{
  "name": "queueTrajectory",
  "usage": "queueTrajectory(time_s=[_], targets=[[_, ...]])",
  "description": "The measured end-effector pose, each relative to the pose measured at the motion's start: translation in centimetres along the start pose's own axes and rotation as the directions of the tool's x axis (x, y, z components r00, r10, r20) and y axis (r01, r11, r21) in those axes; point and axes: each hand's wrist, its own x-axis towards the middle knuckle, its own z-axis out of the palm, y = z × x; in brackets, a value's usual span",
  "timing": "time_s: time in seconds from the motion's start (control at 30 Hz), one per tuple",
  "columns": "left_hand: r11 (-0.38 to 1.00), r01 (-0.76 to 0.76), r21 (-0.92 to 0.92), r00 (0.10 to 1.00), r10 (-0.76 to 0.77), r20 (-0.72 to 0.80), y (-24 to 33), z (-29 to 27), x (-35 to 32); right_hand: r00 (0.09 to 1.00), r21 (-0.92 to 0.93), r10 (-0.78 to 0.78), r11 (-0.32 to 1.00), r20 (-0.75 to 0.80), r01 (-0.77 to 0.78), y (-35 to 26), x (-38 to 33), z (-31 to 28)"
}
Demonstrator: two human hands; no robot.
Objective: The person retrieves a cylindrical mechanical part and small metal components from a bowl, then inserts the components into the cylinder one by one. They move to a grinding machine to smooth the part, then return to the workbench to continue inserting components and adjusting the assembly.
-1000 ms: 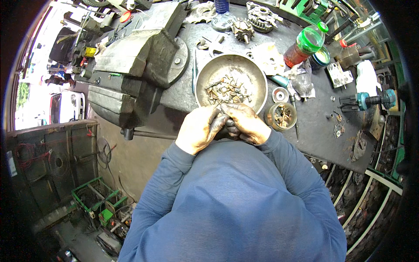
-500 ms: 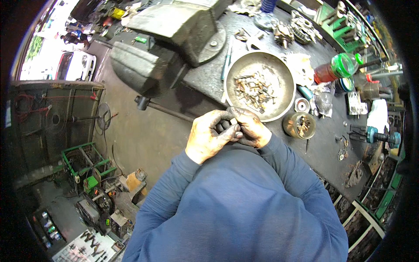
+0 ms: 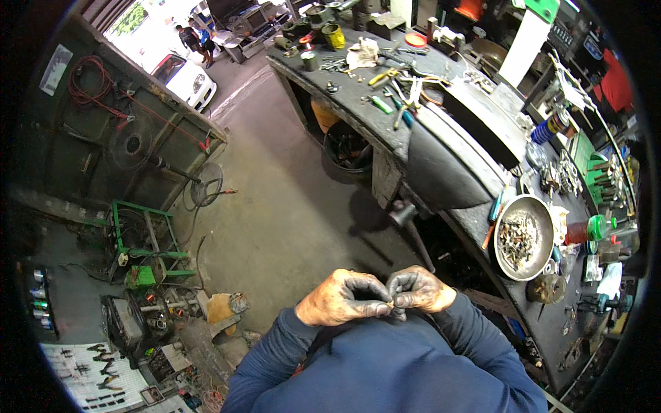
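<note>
- Head view: the left hand and right hand pinch, fingers closed, apparently on a small pale piece, too tiny to identify.
- Blackened fingertips could slip, dropping it onto the floor.
- The metal bowl of small fasteners sits near the workbench edge; a knock could spill them.

Dark, cluttered worktop. From where I'm standing, referenced to the metal bowl: jar just beside it; green-capped bottle of red liquid to its right; big dark vise to its left; yellow-handled pliers, pale cloth, yellow can well off, also left.
</note>
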Motion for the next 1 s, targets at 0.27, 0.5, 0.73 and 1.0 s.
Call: queueTrajectory(time_s=[0.27, 0.5, 0.73, 1.0], targets=[[0.988, -0.106, -0.115, 0.992, 0.097, -0.079, -0.9, -13.2, -0.9, 0.986, 0.161, -0.020, 0.986, -0.166, 0.048, -0.1, 12.3, 0.3], [0.992, 0.050, 0.117, 0.950, -0.011, -0.311, -1.2, -23.5, 8.7, 0.856, 0.419, -0.210, 0.801, -0.472, 0.427, -3.7, 19.7, -5.5], [0.970, 0.117, 0.214, 0.928, -0.030, -0.372, 1.9, -32.3, 17.2, 0.623, 0.426, -0.117, 0.632, -0.773, 0.647, -11.2, 26.4, -7.9], [0.996, -0.059, 0.065, 0.997, 0.056, 0.049, 8.6, -34.5, 28.4, 0.650, 0.384, -0.316, 0.602, -0.691, 0.700, -13.5, 33.3, -13.8]])
